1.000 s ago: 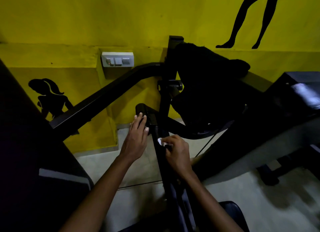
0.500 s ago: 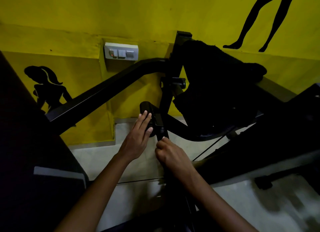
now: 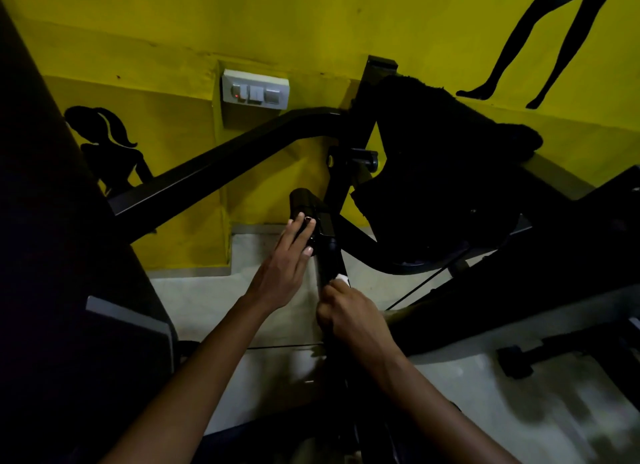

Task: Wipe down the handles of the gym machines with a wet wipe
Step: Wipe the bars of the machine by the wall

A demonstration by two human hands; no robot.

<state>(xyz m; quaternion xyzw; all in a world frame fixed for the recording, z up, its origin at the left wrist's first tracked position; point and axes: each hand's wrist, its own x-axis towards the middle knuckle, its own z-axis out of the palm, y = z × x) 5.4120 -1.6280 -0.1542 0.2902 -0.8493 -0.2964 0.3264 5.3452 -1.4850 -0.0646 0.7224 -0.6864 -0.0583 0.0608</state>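
Yellow wall [image 3: 311, 30] painted with black silhouette figures forms the background, with a switch plate [image 3: 255, 90] mounted above a pale concrete floor [image 3: 277, 255]; lighting is poor and much of the black machine frame [image 3: 214, 172] reads only as outline. I note my left hand [image 3: 282, 273] extended forward, fingers [image 3: 300, 230] straight and close together, resting flat against the black padded handle [image 3: 304, 203] that projects from the upright bar [image 3: 329, 255]. My right hand [image 3: 349, 316] is curled tight around that upright bar lower down, fingers clamped on the wet wipe [image 3: 341, 279], of which only a small white corner shows above the knuckles. The wipe is thus pressed between palm and bar, just below the handle and apart from it. Assessment: the wipe is thin, soft and damp, likely to bunch or slip off a smooth tube, so it should be kept wrapped round the bar under a full encircling grip, not pinched at one edge. The bar and handle appear rigid and fixed; the padded handle probably gives slightly and offers more friction. The wipe has not reached the padded handle, so I judge that part still outstanding. A dark cloth-like mass [image 3: 450, 169] hangs on the frame to the right; I cannot identify it.
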